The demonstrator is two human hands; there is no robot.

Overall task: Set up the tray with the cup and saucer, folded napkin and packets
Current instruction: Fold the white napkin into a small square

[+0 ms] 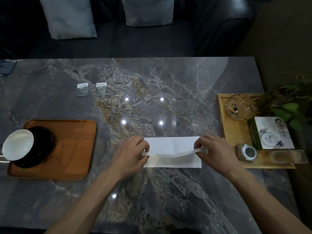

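Both hands, left hand (133, 153) and right hand (211, 152), pinch the napkin (172, 152) ends near the tabletop's (152, 200) front edge; soft, probably limp, best held by corners.

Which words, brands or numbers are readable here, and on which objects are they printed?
None can be read.
Left packet: print too small.
Right packet: print too small.
White and green box: logo and text blurred.
Round device: dial unreadable.
Blue card at table edge: lines blurred.

place: lounge | cues: sofa (152, 39) with cushions (67, 16) beyond hands (133, 154); marble table (152, 92) beneath; ashtray (239, 106), plant (292, 102) right
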